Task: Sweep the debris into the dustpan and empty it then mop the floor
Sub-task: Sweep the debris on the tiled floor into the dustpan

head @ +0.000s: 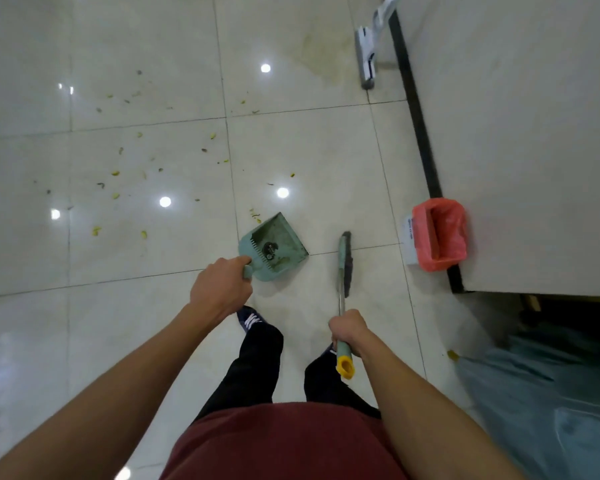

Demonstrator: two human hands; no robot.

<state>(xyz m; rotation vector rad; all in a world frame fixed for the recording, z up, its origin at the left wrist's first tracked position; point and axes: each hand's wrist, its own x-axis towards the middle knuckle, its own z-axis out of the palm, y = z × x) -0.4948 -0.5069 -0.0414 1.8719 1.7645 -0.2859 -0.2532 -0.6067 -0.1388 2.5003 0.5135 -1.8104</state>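
One person stands on a glossy tiled floor (146,323), seen from above, with two bare forearms reaching toward the centre of the frame. The left hand (220,289) is curled round the handle of one green dustpan (274,247), which sits just below the middle of the frame with a little dark dirt inside it. The right hand (349,332) grips the shaft of one broom (344,263); its handle ends in a yellow cap at the lower centre, and its dark bristle head points up the frame, just right of the dustpan and apart from it.

The debris (125,174) lies scattered across the upper left and centre left: roughly two dozen small yellow and brown bits, too small to count exactly, with a few of them just beside the dustpan's far corner. One more yellow scrap (451,355) lies at the lower right.

One bin lined with a red bag (439,233) stands at the right, against a pale wall (516,133) with a black skirting. One flat mop (368,53) leans at the upper right beside the same wall, next to a faint yellowish stain (317,50) on the tiles. Two dark shoes, black trousers and a maroon shirt (284,441) fill the bottom centre. About five round light reflections shine on the tiles.
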